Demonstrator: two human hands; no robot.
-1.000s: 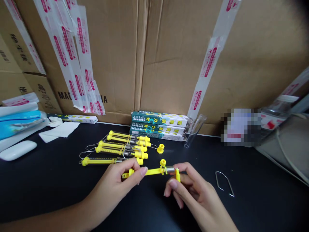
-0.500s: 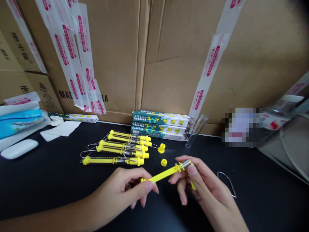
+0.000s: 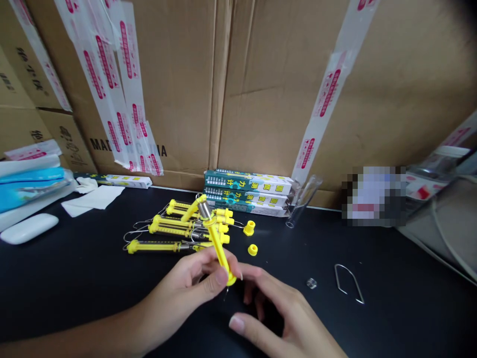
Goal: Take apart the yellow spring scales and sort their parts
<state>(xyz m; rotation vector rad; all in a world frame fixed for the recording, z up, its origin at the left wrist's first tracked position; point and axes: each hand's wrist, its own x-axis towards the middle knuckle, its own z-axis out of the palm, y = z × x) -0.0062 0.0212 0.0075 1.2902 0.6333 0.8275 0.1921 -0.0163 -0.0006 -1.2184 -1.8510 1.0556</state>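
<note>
- Left hand (image 3: 199,278) pinches the yellow rod (image 3: 217,243) near its lower end; the rod now tilts up from that hand, steel end (image 3: 204,210) high.
- Right hand (image 3: 286,308) has let go of the steel end; its thumb and fingers stand parted beside the rod's foot.
- Right of it, a coil (image 3: 312,283) now shows on the surface (image 3: 391,308), near the hook (image 3: 357,286).
- Seemingly the left hand alone carries the rod, leaving the right free.
</note>
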